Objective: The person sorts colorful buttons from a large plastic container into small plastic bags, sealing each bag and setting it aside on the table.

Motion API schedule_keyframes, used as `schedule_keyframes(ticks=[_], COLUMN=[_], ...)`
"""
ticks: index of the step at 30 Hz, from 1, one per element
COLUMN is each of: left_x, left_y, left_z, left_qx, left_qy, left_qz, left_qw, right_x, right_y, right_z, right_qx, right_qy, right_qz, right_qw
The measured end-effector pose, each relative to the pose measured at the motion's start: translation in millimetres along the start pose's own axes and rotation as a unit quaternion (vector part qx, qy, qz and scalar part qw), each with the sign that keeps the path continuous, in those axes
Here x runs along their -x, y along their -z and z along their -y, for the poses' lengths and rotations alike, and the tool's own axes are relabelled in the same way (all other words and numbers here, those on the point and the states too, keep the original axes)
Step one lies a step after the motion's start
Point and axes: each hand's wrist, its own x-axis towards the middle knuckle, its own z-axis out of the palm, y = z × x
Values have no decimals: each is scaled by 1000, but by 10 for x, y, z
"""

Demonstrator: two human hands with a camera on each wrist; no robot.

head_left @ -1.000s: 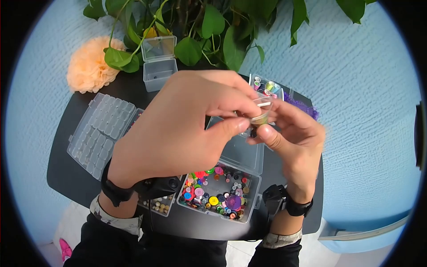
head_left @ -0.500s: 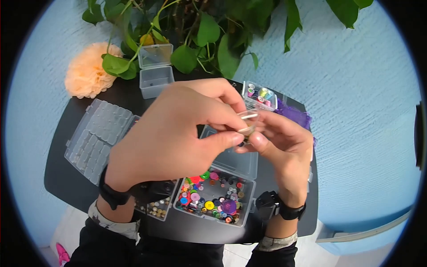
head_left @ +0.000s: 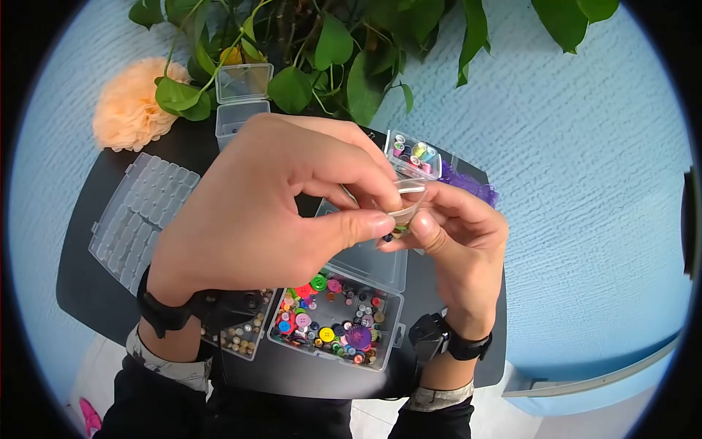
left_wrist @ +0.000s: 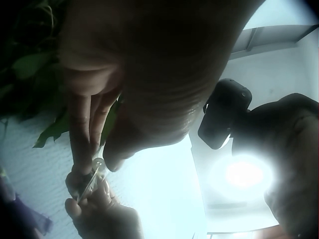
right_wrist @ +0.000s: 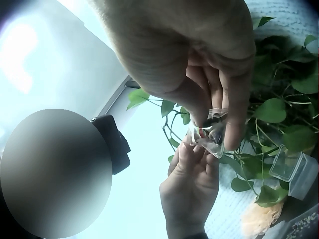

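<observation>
A small clear container (head_left: 406, 214) with a few small dark and coloured pieces in it is held up between both hands above the table. My right hand (head_left: 468, 238) grips it from the right, thumb at its front. My left hand (head_left: 256, 208) has its index finger and thumb at the container's left side and opening. A small round button-like piece (left_wrist: 98, 163) shows at the left fingertips in the left wrist view. The right wrist view shows the clear container (right_wrist: 215, 142) with red and dark pieces inside, between the hands.
Below the hands sits a clear box (head_left: 398, 311) of coloured buttons, beside a box of beads (head_left: 241, 338). A compartment organizer (head_left: 110, 234) lies left. Behind are an open clear box (head_left: 243, 110), a box of thread spools (head_left: 414, 154), purple mesh (head_left: 472, 186), a paper flower (head_left: 135, 106) and leafy plants.
Everything in the head view has shifted left. Both hands stay together at the clear container, with the left fingers still at its opening.
</observation>
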Motion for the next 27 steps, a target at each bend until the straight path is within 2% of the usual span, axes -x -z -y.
schedule_keyframes(ticks=[8,19,23,25,27], left_x=[-31,10,5,-8,-16], left_y=[-27,-40,-53,-67,-59], left_z=[42,40,33,-1,-13], left_qx=[-63,-40,-68,-10,-4], left_qy=[-44,30,26,3,17], left_qz=[24,71,66,9,-6], left_qw=[997,996,995,1000,1000], right_x=[18,9,14,13,14], right_y=[8,-36,-25,-13,-12], right_z=[-10,-14,-34,-19,-8], right_qx=[12,41,35,15,-6], right_qy=[21,7,6,8,10], right_qz=[-23,-16,-17,-26,-35], right_qw=[999,999,999,1000,999])
